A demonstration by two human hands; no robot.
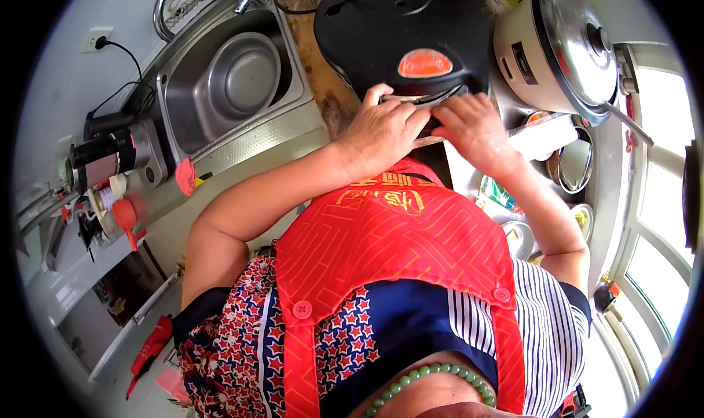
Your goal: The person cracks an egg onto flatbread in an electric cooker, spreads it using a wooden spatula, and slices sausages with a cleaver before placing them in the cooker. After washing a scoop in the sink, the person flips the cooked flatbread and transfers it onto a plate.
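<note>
A large black appliance (411, 33) with a rounded lid and an orange-red oval label (425, 64) stands on the counter in front of me. My left hand (385, 132) is at its front edge. One finger is raised against the rim, and the others bend inward. Close beside it, my right hand (473, 128) has its fingers curled down at the same edge. The fingertips of both hands almost meet over a dark gap with a pale strip along it. What the fingers grip there is mostly hidden by the hands.
To the left is a steel sink (183, 117) with a metal basin (246, 73) in it. A cream cooker (543, 51) with a steel lid stands on the right, near several dishes and a round metal tray (572, 161). A wooden board (323, 73) lies beside the sink.
</note>
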